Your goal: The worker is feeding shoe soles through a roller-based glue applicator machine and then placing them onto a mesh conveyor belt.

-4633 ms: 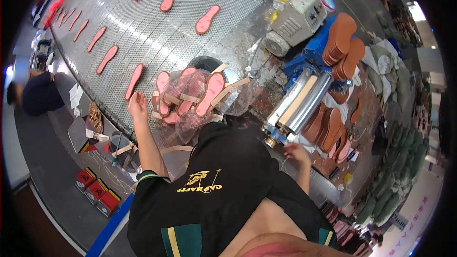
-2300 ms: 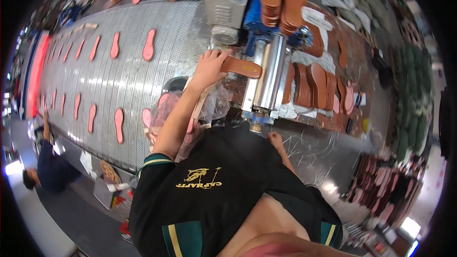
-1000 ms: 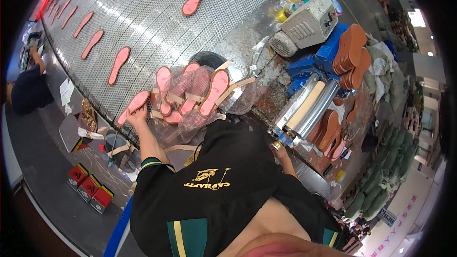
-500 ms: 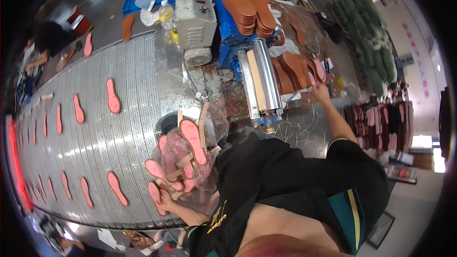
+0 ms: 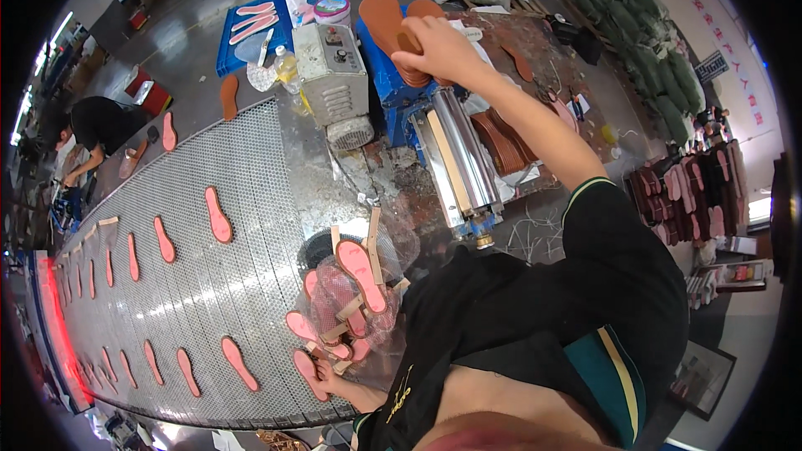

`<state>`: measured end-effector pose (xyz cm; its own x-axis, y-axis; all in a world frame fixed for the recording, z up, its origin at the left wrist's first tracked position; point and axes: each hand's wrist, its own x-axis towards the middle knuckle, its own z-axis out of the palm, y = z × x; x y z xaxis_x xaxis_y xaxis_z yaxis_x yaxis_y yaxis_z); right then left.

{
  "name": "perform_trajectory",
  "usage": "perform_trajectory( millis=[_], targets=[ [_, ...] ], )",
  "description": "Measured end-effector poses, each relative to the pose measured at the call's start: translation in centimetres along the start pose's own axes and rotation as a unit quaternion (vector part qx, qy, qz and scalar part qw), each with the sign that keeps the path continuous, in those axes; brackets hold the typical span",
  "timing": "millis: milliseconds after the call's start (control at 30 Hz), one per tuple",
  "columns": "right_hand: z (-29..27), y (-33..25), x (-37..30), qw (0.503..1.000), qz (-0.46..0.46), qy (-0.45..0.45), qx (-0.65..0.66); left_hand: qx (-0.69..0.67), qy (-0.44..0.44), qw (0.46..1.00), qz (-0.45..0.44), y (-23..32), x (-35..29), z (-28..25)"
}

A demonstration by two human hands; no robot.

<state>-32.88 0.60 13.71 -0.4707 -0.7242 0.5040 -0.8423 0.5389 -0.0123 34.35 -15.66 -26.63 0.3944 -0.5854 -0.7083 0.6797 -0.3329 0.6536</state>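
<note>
My right hand over brown sole stacks, nearer than left; fingers curled, grip unclear. Stacks' long axis slants away, leftward. Left hand pinches pink insole over mesh conveyor.

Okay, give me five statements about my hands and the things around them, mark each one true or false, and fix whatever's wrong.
1. Your right hand is at the stacked brown insoles. True.
2. Your left hand touches nothing. False: it touches a pink insole.
3. Pink insoles lie in two rows on the belt. True.
4. The roller is matte black. False: it is shiny silver.
5. The bottle is right of the grey box. False: it is left.
</note>
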Motion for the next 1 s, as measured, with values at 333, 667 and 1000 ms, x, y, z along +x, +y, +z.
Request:
perform_trajectory(
  millis=[333, 667, 1000],
  targets=[
    [2.6, 2.2, 0.4, 0.959, 0.04, 0.209, 0.185, 0.166, 0.032, 0.965, 0.2, 2.8, -3.9, -0.5],
    [-2.7, 13.1, -16.2, 0.637, 0.385, 0.304, 0.595, 0.371, 0.066, 0.839, 0.393, 5.7, -10.9, 0.2],
    [4.4, 12.0, -30.1, 0.641, 0.434, 0.268, 0.574, 0.463, -0.67, 0.429, 0.391, -10.9, -37.9, 27.2]
  ],
)
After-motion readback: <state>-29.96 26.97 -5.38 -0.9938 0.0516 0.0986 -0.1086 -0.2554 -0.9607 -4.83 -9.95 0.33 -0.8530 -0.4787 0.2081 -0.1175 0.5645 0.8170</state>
